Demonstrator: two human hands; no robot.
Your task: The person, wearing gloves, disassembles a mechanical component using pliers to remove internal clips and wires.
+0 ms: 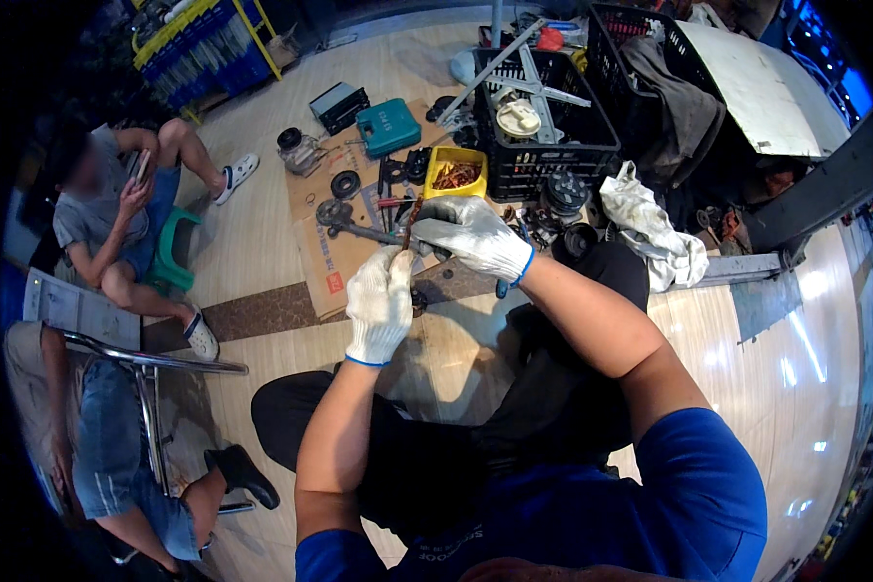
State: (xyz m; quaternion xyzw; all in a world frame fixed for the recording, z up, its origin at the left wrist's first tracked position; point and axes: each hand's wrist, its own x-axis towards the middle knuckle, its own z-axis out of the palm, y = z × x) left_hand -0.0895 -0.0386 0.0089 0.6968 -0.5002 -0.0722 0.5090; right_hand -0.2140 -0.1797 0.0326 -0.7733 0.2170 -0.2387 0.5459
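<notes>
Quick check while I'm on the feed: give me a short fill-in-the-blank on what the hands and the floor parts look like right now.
1. Both the left hand and right hand wear white ____.
2. The yellow bin of copper-coloured parts sits left of a black plastic ____.
3. The loose metal parts lie on a flattened sheet of ____.

Missing words: gloves; crate; cardboard

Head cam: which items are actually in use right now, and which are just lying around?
In use:
left hand and right hand, both gloved, closed on a thin rusty rod

Lying about:
yellow tray of coppery bits
teal case
black crate
white rag
cardboard sheet
</notes>
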